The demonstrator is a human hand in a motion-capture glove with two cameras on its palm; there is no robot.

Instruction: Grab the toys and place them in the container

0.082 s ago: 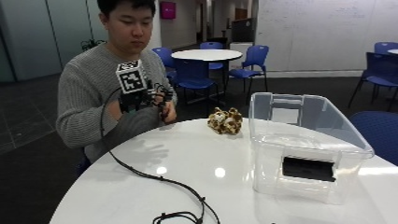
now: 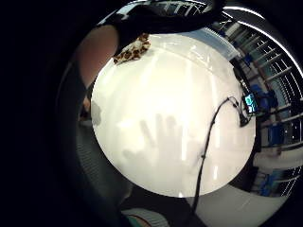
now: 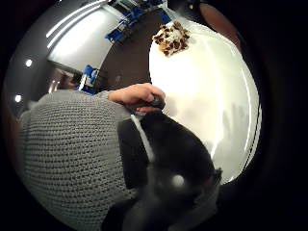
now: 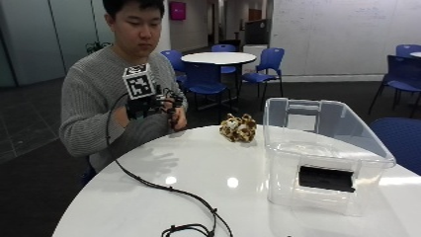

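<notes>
A round white table (image 4: 217,182) with a glossy top fills the lower half of the outside view. A spotted plush toy (image 4: 238,128) lies on it just above the frame's centre, and a clear plastic container (image 4: 322,153) stands on it at centre right, near the toy but apart from it. A black cable (image 4: 164,190) trails across the tabletop from the left towards the bottom edge of the frame.

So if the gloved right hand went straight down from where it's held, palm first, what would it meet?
Probably bare white table. The gloved right hand hovers above it, the spotted plush toy off to one side. Depth is uncertain.
</notes>
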